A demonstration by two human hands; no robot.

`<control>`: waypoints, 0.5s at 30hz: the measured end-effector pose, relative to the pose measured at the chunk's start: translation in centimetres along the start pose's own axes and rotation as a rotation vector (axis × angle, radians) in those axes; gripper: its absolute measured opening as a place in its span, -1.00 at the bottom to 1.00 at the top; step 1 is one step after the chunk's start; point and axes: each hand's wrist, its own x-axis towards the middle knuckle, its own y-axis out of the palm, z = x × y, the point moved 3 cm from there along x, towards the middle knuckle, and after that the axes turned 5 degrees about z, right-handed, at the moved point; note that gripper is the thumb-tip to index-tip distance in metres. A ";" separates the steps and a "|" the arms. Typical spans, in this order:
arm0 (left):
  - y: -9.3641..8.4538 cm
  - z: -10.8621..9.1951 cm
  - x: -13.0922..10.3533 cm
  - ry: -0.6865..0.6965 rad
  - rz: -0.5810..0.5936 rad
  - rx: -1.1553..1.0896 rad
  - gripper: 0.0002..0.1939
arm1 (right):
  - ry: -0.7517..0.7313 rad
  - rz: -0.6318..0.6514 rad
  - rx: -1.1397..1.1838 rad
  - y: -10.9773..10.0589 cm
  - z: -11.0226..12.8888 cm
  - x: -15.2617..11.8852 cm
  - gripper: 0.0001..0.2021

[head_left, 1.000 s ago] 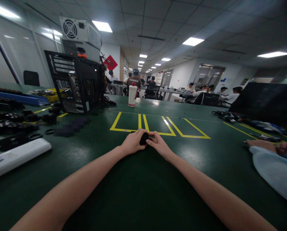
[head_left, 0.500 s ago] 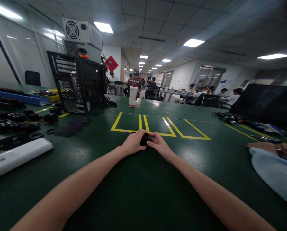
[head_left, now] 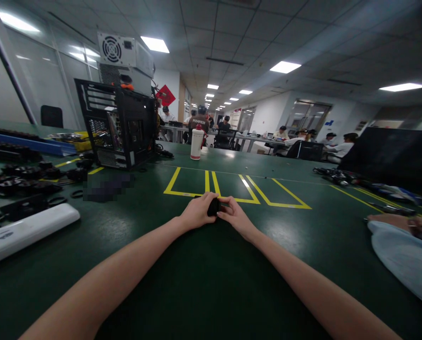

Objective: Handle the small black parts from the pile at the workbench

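Between my hands is a small black object (head_left: pixel 213 207), its kind too dark and too covered to make out. My left hand (head_left: pixel 197 210) is closed around its left side, fingers over the top and thumb at the near side. My right hand (head_left: pixel 235 215) pinches at its right side with thumb and fingertips. Both hands are low over the green tabletop (head_left: pixel 203 264), just in front of the yellow tape outlines (head_left: pixel 211 196). Part of the object is hidden behind my left fingers.
A black computer case (head_left: pixel 122 125) with power supplies (head_left: pixel 125 52) on top stands at left. Nearby are a white bar-shaped object (head_left: pixel 33 231) and dark parts (head_left: pixel 30 177). A white cup (head_left: pixel 196 144) stands ahead. At right are another person's pale sleeve (head_left: pixel 402 255) and a black screen (head_left: pixel 395 156).
The view has shifted slightly, so the scene sits a little lower and further right. My hands keep the same hold on the black object. The other person's hand at right has moved slightly.
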 end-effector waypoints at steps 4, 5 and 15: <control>0.0 0.0 0.0 0.005 -0.009 0.015 -0.38 | -0.014 -0.044 -0.026 0.0 0.0 0.1 -0.77; 0.0 0.1 0.0 0.009 -0.014 0.017 -0.38 | -0.017 -0.055 -0.039 0.0 0.0 0.1 -0.79; -0.1 0.0 0.0 0.015 -0.009 0.004 -0.37 | 0.016 -0.004 -0.016 -0.2 -0.2 0.1 -0.69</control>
